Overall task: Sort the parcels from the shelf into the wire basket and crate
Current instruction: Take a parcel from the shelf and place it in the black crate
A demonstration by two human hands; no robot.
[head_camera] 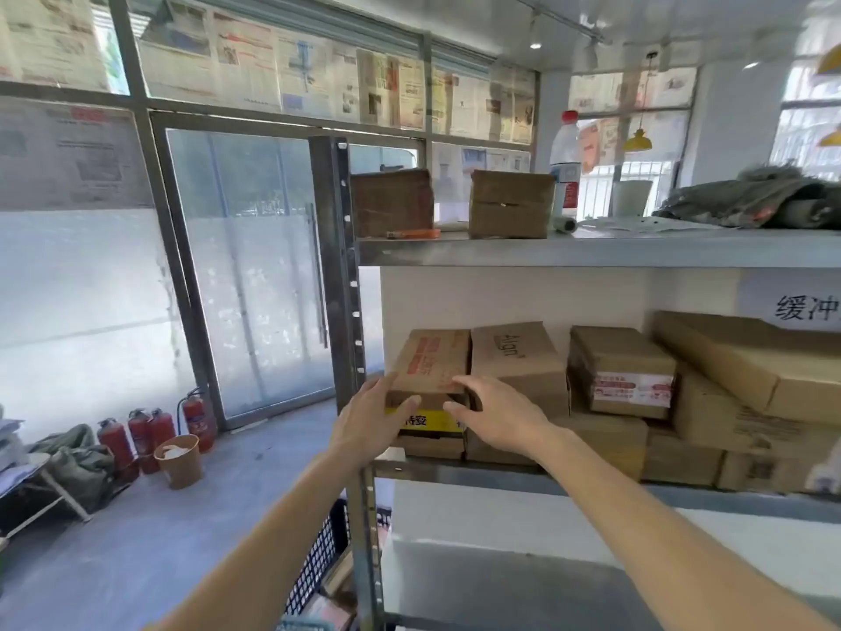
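Cardboard, brown and printed in red, sits between the two hands: the leftmost parcel (pixel 432 364) on the middle shelf (pixel 455 471), stacked on a box with a yellow label (pixel 432 421). The left hand (pixel 373 419) lies against its left front corner, fingers fairly straight and spread, thumb pointing across the front. The right hand (pixel 493 414) comes in at the right front edge, fingers extended and loosely apart; neither hand has curled round the box, so it looks bracketed rather than gripped. The parcel's long axis runs back into the shelf, away from the person, with its short face toward the hands, so the coming pull is likely straight out toward the body. Both hands are about equally near. Just beside it on the right stands a taller carton (pixel 514 362), touching or nearly so. Below left, a black crate (pixel 318 562) shows beside the shelf post (pixel 346 266); no wire basket is clearly visible.
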